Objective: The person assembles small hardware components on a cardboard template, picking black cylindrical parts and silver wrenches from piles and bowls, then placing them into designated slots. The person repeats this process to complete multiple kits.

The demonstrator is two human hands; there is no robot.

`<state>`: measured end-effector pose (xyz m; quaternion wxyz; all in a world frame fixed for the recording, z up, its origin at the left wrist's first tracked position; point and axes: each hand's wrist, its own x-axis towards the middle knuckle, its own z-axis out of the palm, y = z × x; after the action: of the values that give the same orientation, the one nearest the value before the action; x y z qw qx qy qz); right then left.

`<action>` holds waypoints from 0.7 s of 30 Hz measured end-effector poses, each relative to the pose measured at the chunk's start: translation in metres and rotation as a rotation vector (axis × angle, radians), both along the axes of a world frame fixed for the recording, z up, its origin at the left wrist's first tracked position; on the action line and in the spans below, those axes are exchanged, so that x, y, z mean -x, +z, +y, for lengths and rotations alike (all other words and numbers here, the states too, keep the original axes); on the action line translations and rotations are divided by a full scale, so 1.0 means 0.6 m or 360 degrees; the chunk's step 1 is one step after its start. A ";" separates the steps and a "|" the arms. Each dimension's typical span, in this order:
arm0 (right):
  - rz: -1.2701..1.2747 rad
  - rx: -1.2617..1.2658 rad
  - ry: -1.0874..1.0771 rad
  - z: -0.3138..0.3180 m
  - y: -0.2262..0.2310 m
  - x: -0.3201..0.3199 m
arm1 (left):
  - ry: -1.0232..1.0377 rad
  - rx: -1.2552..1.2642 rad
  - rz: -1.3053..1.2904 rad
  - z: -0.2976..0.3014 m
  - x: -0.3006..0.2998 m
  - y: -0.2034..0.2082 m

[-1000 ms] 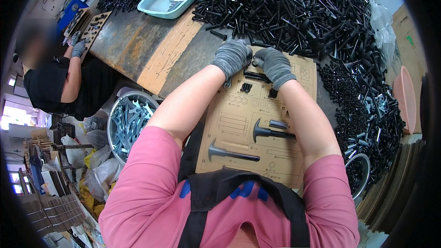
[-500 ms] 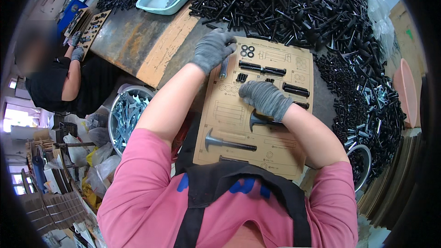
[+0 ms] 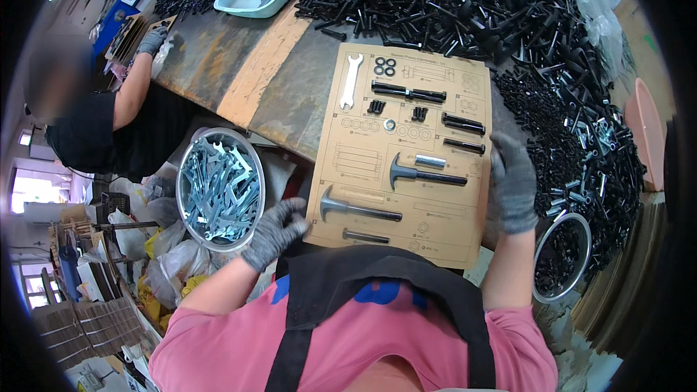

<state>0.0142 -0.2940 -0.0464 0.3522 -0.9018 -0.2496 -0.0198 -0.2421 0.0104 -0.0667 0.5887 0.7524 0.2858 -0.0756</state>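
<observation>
A printed brown cardboard sheet point(image 3: 435, 229) lies before me, its lower part past the table edge. My left hand point(image 3: 278, 232), in a grey glove, is at its lower left edge with thumb and fingers apart. At the right edge, my gloved right hand point(image 3: 514, 185) has its fingers bent against the sheet, fingertips partly hidden. On the sheet are an open-end wrench point(image 3: 351, 81), black rings point(image 3: 385, 66), long black bolts point(image 3: 409, 92), short black screws point(image 3: 420, 114), a small washer point(image 3: 390, 125), a silver sleeve point(image 3: 430, 160) and a dark hammer-shaped part point(image 3: 428, 176).
Black bolts point(image 3: 450, 0) are heaped behind the sheet, smaller parts point(image 3: 544, 138) on the right. A pale blue tray point(image 3: 265, 7) stands at the back. A metal bowl of wrenches point(image 3: 221, 189) is left, another bowl point(image 3: 537, 276) right. A person point(image 3: 94, 131) works at far left.
My left hand has come down from the wrench to the sheet's lower left edge. My right hand has moved from the middle to the right edge. The sheet has shifted slightly left and away.
</observation>
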 end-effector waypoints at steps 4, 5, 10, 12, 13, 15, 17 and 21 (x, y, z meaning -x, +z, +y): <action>0.0275 0.0119 -0.0136 -0.039 -0.040 0.051 | 0.0208 0.0284 0.0062 -0.022 0.008 0.003; 0.0215 0.0183 -0.0112 -0.043 -0.046 0.057 | 0.0247 0.0342 0.0138 -0.023 0.005 0.006; 0.0109 0.0658 -0.0016 -0.041 -0.054 0.059 | 0.0286 0.0433 0.0298 -0.018 -0.003 0.013; 0.0052 0.0792 0.0063 -0.034 -0.049 0.054 | 0.0223 0.0400 0.0333 -0.009 -0.004 0.012; 0.0040 0.0830 0.0113 -0.032 -0.045 0.049 | 0.0242 0.0496 0.0362 -0.005 -0.003 0.009; 0.0052 0.0808 0.0201 -0.031 -0.037 0.041 | 0.0267 0.0651 0.0339 0.006 0.000 -0.001; 0.0123 0.0662 0.0269 -0.031 -0.027 0.040 | 0.0303 0.0724 0.0300 0.018 0.007 -0.015; 0.0474 0.0315 0.0455 -0.024 -0.011 0.058 | 0.0540 0.0998 0.0073 0.053 0.039 -0.040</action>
<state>-0.0208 -0.3086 -0.0528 0.2943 -0.8803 -0.3209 0.1882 -0.2653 0.0425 -0.0906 0.7885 0.4751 0.3829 -0.0777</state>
